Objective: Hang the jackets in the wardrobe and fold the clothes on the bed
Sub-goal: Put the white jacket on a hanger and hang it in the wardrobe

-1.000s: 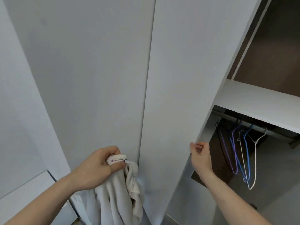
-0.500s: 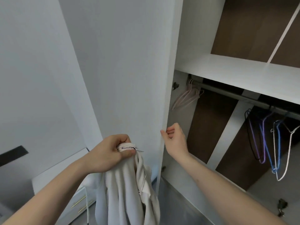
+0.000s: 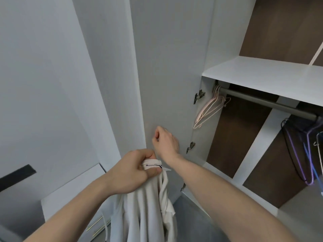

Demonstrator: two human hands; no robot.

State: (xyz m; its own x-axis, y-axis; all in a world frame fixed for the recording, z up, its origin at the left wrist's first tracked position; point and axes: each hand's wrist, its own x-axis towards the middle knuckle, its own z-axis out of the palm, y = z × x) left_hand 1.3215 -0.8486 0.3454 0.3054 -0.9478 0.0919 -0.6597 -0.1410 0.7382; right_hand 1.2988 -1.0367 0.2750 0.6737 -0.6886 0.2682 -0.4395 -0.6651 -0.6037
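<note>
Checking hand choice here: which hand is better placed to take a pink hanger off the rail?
Right hand: it holds nothing and is nearer the pink hangers. The left hand grips the white jacket.

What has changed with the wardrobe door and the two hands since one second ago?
The wardrobe door has swung wide open, led by the right hand at its edge, uncovering the pink hangers on the rail. The left hand keeps its grip on the white jacket.

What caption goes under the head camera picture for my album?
Left hand grips a white jacket while the right hand is at the open wardrobe door, pink hangers waiting inside.
</note>
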